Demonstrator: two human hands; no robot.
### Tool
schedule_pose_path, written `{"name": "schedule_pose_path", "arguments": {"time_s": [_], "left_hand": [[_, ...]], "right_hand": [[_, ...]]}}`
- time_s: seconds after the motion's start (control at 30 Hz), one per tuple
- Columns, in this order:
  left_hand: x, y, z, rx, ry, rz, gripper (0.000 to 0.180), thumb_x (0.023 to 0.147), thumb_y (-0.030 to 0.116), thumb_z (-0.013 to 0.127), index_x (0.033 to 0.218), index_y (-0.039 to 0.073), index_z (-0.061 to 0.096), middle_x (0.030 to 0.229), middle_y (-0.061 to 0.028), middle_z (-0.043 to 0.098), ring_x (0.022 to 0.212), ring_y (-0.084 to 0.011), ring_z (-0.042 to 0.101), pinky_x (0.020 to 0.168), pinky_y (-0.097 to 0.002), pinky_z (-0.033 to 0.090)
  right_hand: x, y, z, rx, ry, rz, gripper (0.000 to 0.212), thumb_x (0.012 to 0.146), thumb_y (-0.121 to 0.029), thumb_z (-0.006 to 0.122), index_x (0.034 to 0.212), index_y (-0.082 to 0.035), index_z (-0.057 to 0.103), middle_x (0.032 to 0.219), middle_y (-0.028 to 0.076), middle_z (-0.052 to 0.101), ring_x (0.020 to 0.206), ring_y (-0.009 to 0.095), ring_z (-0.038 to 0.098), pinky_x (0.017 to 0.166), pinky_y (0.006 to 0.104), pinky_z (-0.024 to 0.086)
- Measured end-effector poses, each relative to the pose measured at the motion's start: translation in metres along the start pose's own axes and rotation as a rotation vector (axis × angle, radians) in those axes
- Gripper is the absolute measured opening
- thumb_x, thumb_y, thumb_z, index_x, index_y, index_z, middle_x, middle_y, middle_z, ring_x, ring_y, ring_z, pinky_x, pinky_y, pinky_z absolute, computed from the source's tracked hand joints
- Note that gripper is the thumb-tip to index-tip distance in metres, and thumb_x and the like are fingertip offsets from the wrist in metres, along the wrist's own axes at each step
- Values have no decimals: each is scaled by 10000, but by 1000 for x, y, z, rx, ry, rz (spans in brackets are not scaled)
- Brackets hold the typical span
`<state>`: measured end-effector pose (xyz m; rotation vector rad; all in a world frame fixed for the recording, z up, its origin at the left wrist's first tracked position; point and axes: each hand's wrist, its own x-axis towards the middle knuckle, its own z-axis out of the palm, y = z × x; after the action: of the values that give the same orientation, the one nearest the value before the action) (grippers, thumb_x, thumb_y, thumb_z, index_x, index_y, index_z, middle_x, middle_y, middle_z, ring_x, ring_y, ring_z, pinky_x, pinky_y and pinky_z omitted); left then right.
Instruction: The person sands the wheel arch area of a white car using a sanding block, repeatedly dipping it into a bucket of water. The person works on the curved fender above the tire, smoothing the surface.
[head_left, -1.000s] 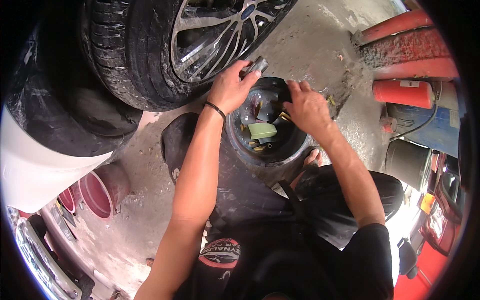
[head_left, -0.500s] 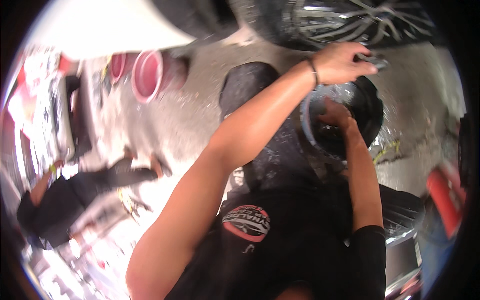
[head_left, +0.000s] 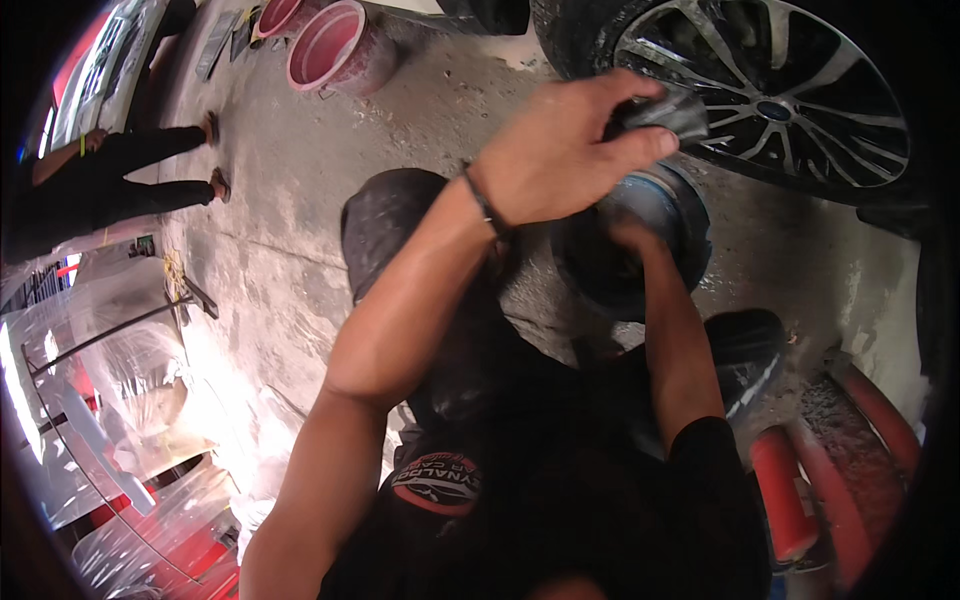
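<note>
My left hand (head_left: 565,150) is raised over the left side of a dark bucket (head_left: 697,215). Between its thumb and fingers it grips a folded dark grey piece (head_left: 678,115); I cannot tell whether it is cloth or abrasive sheet. That piece is close to a black tyre and its black and silver wheel (head_left: 775,110), overlapping it from this angle. Down inside the bucket is my right hand (head_left: 632,236), smeared by motion, its fingers hidden in the dark interior. Whether it holds anything does not show.
Pinkish-red tubs (head_left: 335,55) stand on the concrete floor (head_left: 270,185) at the far left. Another person (head_left: 95,195) in dark clothes is at the left edge. Plastic-covered items (head_left: 140,400) fill the lower left. A red cylinder (head_left: 783,490) lies at the lower right.
The view has shifted, bringing more of the wheel into sight. My left hand, still gripping the grey piece, now appears nearer and further left. My right hand stays in the bucket.
</note>
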<state>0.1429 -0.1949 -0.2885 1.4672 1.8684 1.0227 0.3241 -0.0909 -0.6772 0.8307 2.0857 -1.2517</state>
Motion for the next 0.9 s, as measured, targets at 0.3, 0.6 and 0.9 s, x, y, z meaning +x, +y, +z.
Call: {"name": "schedule_pose_path", "arguments": {"time_s": [0.3, 0.6, 0.9], "left_hand": [[-23, 72, -16, 303, 8, 197, 508, 996, 428, 777, 1368, 91, 696, 1049, -190, 774, 826, -235, 724, 741, -371, 567], [-21, 11, -36, 545, -72, 145, 491, 998, 404, 745, 1309, 28, 692, 1081, -226, 771, 1042, -406, 748, 917, -477, 590], [-25, 11, -83, 540, -145, 243, 344, 969, 295, 667, 997, -43, 723, 939, -286, 753, 953, -450, 745, 880, -514, 591]], "right_hand": [[-85, -18, -87, 902, -62, 3, 536, 831, -283, 838, 1319, -93, 721, 1237, 75, 731, 1203, 225, 659, 1061, 386, 493], [-119, -29, -92, 1178, 95, -58, 388, 899, -305, 793, 1229, -107, 743, 1170, 40, 736, 1116, 202, 680, 1008, 372, 522], [-134, -43, -94, 595, 402, 72, 731, 842, -324, 860, 1474, -36, 634, 1311, 135, 705, 1280, 244, 633, 1136, 369, 463]]}}
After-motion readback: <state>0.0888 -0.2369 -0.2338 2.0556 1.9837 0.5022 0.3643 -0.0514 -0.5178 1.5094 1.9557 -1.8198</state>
